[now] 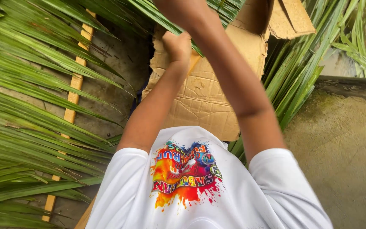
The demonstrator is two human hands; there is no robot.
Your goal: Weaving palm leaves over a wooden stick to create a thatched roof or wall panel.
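Observation:
I look down at my own white printed shirt [200, 186], with both arms stretched out ahead. My left hand [177, 46] is closed in a fist over a crumpled sheet of brown cardboard [204, 97], and it seems to grip a narrow green palm leaflet [166, 19] that runs slanting past it. My right forearm [234, 80] crosses above the left. My right hand [183, 9] is cut off by the top edge of the frame, so its fingers are hidden.
Long green palm fronds [26, 106] with a pale yellow midrib [72, 101] cover the ground on the left. More fronds [301, 72] lie on the right, with a second piece of cardboard [291, 19] above them. Bare concrete [344, 161] fills the lower right.

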